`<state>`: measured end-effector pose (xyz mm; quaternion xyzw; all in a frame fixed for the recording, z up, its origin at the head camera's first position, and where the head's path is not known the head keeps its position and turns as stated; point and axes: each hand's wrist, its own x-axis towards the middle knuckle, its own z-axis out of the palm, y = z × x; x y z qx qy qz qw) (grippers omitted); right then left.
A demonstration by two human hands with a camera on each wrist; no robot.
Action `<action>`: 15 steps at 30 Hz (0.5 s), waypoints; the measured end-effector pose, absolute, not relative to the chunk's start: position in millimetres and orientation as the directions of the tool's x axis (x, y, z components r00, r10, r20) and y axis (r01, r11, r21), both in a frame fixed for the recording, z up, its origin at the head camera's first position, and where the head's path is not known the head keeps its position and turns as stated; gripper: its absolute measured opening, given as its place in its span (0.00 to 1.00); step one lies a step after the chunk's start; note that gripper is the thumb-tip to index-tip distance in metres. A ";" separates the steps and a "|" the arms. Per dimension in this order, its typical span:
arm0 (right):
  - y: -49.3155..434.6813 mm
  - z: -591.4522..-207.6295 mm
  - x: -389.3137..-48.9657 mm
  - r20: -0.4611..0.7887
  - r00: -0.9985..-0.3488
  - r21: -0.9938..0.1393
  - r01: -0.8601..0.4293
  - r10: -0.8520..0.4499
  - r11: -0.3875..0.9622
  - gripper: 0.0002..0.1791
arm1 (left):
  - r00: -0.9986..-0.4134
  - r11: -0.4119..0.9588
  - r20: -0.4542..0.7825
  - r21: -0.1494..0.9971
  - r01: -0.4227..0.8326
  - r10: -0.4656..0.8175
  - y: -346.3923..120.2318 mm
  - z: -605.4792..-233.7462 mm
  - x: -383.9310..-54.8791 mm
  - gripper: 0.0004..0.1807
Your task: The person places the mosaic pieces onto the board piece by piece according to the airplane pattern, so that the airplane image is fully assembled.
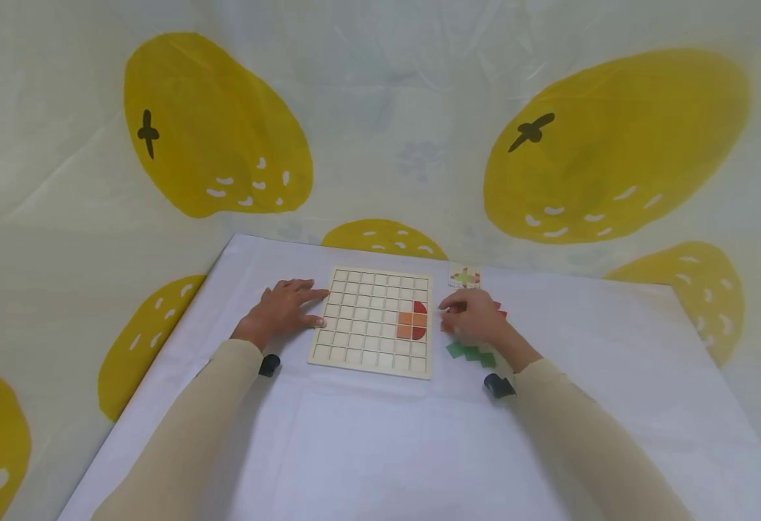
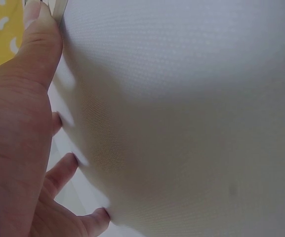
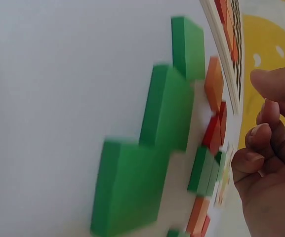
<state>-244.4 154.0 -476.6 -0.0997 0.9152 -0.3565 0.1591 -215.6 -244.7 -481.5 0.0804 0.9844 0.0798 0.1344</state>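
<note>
A pale wooden grid board (image 1: 361, 347) lies on the white table, with orange squares (image 1: 405, 325) and red rounded pieces (image 1: 419, 333) on its right side. My left hand (image 1: 287, 307) spreads its fingers, its fingertips resting at the board's left edge. In the left wrist view the thumb (image 2: 36, 52) touches that edge. Right of the board, my right hand (image 1: 474, 318) hovers over loose pieces, fingers loosely bent, with no piece visible between them. Close by are green blocks (image 3: 169, 106), an orange block (image 3: 214, 84) and red blocks (image 3: 212, 133), partly hidden by the hand in the head view.
A small card with a coloured pattern (image 1: 464, 276) lies behind the right hand. Green pieces (image 1: 472, 354) form a row in front of it. Behind the white table (image 1: 367, 449) hangs a pale cloth with yellow fruit shapes (image 1: 218, 130).
</note>
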 end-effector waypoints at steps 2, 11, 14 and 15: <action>162.7 -477.3 -245.8 -0.192 -0.931 -0.669 -0.108 -0.311 0.736 0.12 | -0.950 0.974 -0.252 0.181 0.139 0.183 -245.2 -482.7 -215.0 0.42; 205.1 -478.3 -251.2 -0.167 -0.948 -0.628 -0.110 -0.271 0.771 0.14 | -0.952 0.972 -0.244 0.185 0.143 0.186 -247.2 -486.0 -217.1 0.42; 216.9 -479.5 -252.8 -0.200 -0.948 -0.619 -0.073 -0.247 0.782 0.16 | -0.952 0.972 -0.243 0.183 0.145 0.188 -247.4 -485.8 -217.7 0.42; 220.7 -480.7 -253.4 -0.210 -0.948 -0.614 -0.063 -0.240 0.787 0.16 | -0.951 0.973 -0.247 0.183 0.143 0.186 -247.2 -485.9 -217.8 0.42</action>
